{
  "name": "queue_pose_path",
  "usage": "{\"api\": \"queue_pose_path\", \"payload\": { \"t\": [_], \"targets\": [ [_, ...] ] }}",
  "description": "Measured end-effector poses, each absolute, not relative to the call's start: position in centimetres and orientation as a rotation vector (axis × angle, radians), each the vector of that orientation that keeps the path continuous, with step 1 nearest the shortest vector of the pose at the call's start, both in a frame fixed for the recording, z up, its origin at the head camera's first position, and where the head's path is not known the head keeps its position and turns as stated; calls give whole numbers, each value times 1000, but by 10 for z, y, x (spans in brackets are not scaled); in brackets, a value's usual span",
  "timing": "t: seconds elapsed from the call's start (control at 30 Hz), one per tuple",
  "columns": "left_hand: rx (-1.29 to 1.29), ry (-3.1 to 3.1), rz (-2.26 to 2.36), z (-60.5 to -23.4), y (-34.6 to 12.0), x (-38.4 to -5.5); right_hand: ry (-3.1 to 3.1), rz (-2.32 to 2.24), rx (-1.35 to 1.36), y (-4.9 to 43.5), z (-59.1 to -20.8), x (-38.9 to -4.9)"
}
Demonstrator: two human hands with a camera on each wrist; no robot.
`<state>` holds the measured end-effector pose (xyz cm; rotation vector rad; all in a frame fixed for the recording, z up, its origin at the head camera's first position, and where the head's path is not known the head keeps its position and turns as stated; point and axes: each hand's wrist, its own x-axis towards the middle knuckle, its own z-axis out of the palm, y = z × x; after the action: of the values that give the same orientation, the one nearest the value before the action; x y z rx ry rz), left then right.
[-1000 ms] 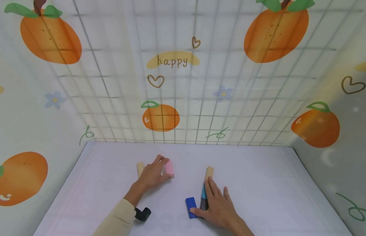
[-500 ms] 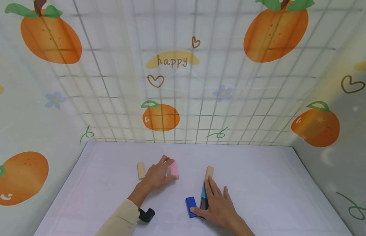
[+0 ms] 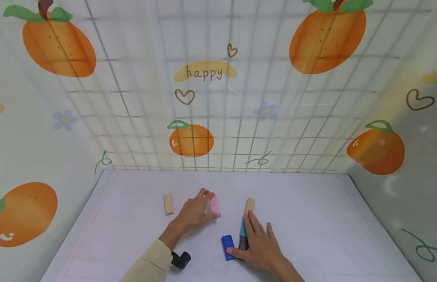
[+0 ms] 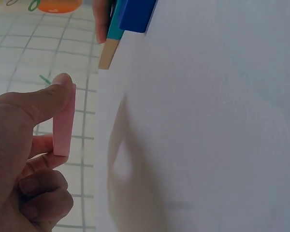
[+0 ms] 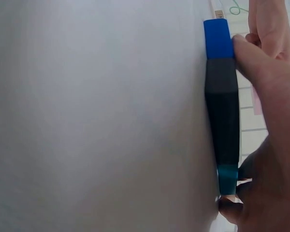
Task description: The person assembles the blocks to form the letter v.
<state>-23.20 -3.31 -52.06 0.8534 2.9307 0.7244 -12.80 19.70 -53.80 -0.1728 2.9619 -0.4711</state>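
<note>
My left hand [image 3: 193, 214] pinches a pink block [image 3: 214, 204] between thumb and fingertips. In the left wrist view the pink block [image 4: 64, 125] is held with the thumb on one end and fingers at the other, a shadow on the table beside it. My right hand [image 3: 262, 248] rests along several blocks with its fingers straight. Its thumb touches the blue block [image 3: 226, 243]; the fingertips lie by the teal block [image 3: 243, 229] and the beige wooden block [image 3: 250, 204]. A dark grey block [image 3: 243, 243] sits partly hidden beside the palm.
A loose beige wooden block [image 3: 168, 204] lies behind and left of my left hand. A black wrist device [image 3: 181, 260] hangs below the left sleeve [image 3: 149, 258]. The white table [image 3: 310, 219] ends at a curtain [image 3: 232, 141] printed with oranges.
My left hand has moved to the right and slightly nearer with the pink block, uncovering the loose beige block. The right hand and the blocks by it have stayed put.
</note>
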Motion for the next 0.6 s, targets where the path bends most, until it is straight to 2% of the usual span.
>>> {"api": "queue_pose_path", "payload": {
  "t": [0.6],
  "targets": [
    [900,2896,676,-525,-13,-220,2959,-463,-186,198,-535,-127]
  ]
}}
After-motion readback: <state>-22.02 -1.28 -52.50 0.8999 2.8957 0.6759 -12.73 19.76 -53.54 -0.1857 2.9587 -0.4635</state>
